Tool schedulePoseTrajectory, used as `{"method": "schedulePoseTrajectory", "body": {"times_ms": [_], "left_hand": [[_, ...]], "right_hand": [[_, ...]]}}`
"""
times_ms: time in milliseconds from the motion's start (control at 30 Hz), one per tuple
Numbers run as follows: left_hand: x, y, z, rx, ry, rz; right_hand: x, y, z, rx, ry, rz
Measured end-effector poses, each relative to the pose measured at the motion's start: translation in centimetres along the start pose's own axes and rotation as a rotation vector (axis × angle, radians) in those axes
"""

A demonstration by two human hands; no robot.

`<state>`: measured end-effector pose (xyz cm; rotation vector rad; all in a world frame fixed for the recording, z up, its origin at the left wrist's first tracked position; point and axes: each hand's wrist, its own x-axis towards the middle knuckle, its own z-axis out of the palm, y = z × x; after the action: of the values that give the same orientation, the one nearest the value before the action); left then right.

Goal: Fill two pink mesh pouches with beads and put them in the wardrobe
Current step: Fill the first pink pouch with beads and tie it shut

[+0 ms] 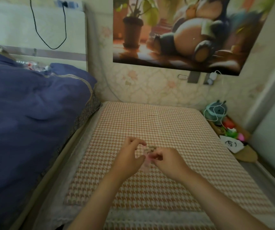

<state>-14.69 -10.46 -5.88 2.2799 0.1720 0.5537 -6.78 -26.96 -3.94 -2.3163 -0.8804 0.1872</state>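
Observation:
A small pink mesh pouch (147, 161) is held between both hands over the houndstooth-patterned mat (150, 123). My left hand (130, 156) pinches its left side with thumb and fingers curled. My right hand (168, 159) pinches its upper right edge with curled fingertips. The pouch is blurred and mostly hidden by my fingers. I cannot make out any beads, and no second pouch or wardrobe is visible.
A blue duvet (25, 113) covers the bed on the left. A box of plush toys and small items (228, 128) sits at the right by the wall. A large poster (183, 30) hangs above. A black cable (50, 39) dangles on the headboard.

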Motion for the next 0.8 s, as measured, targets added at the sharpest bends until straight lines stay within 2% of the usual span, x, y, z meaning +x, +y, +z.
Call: {"method": "schedulePoseTrajectory", "body": {"times_ms": [100, 200, 333, 533, 667, 800], "left_hand": [[0.2, -0.6, 0.7, 0.024, 0.067, -0.01], [1.1, -1.4, 2.0, 0.004, -0.033, -0.103], [2.1, -2.7, 3.6, 0.159, -0.192, -0.176], [2.9, -2.5, 4.3, 0.081, -0.243, -0.341], [3.2, -1.7, 4.2, -0.048, -0.262, -0.434], [3.2, -1.1, 3.9, -0.034, -0.281, -0.446]], "right_hand": [[0.0, 1.4, 1.0, -0.104, 0.005, -0.035], [0.5, 3.2, 2.1, -0.145, 0.011, -0.12], [1.9, 5.4, 3.0, -0.203, -0.024, -0.209], [2.8, 6.8, 3.0, -0.206, -0.036, -0.282], [3.3, 6.7, 2.9, -0.044, -0.05, -0.187], [3.5, 6.0, 2.4, 0.094, -0.04, -0.023]]}}
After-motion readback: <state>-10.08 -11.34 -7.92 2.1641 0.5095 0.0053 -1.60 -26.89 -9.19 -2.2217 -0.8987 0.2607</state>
